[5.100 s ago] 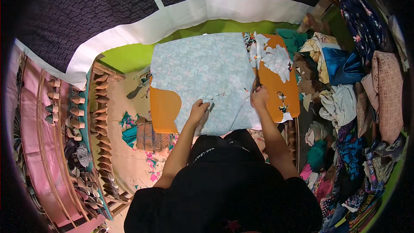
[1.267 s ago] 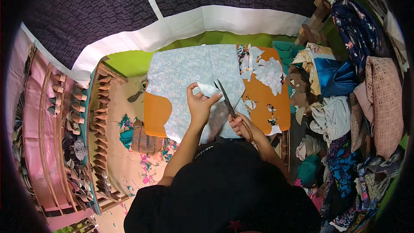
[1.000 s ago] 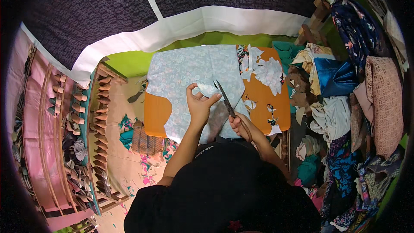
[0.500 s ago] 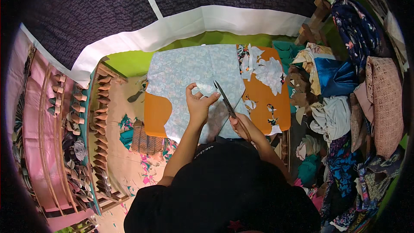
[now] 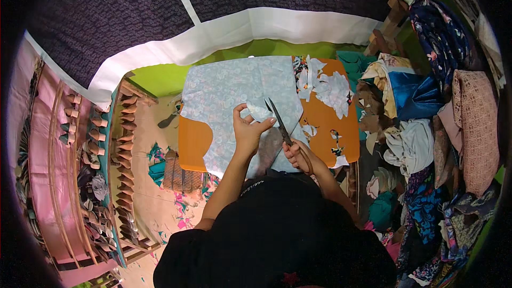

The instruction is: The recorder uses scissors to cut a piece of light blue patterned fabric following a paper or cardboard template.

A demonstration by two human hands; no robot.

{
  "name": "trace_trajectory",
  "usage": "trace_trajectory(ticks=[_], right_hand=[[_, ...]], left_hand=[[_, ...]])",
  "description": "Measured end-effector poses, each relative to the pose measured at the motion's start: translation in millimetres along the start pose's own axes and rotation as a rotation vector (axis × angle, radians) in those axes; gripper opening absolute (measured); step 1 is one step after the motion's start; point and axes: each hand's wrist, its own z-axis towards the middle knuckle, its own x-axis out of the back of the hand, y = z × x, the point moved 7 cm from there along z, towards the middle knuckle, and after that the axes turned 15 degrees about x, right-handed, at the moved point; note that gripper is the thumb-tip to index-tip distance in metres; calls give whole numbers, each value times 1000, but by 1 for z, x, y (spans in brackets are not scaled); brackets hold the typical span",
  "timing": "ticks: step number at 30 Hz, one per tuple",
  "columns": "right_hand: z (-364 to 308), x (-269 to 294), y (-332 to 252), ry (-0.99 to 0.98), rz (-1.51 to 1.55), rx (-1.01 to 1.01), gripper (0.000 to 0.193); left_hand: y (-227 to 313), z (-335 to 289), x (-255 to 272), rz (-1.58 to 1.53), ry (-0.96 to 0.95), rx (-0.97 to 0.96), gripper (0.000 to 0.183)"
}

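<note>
Between the thumb and fingers of my left hand is a small pale fabric piece. My right hand grips a pair of dark scissors by the handles. Their blades stand slightly parted, tips pointing away from me, right beside the fabric piece. Beneath both hands a large pale blue-grey patterned cloth lies spread over an orange table. White and dark floral fabric scraps lie on the table's right side.
Piled fabrics crowd the right side. To the left stands a wooden rack with rows of shoe-shaped pieces. Coloured scraps litter the floor, near a brown patterned bundle. A dark cloth with a white border hangs at the back.
My left hand has shifted slightly right with the fabric piece, which is turned to show more of its surface. The scissor blades have opened a little.
</note>
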Motion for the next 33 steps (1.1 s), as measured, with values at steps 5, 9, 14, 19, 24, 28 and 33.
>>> trace_trajectory(ticks=[5,9,14,19,24,28,33], right_hand=[[4,4,-3,48,-128,39,42],[6,3,-2,47,2,102,24],[10,18,16,89,24,8,21],[16,30,-11,154,-497,291,28],[20,49,-19,208,-962,1,47],[29,71,-4,320,-1312,116,47],[56,86,32,286,-1401,78,38]], left_hand=[[2,1,-1,36,7,11,65],[2,2,-1,21,18,11,65],[4,4,-1,43,22,-17,64],[4,8,-1,40,-29,-16,65],[12,10,4,54,-102,-51,71],[15,7,-4,79,-292,-84,85],[20,2,-22,19,-517,-25,90]])
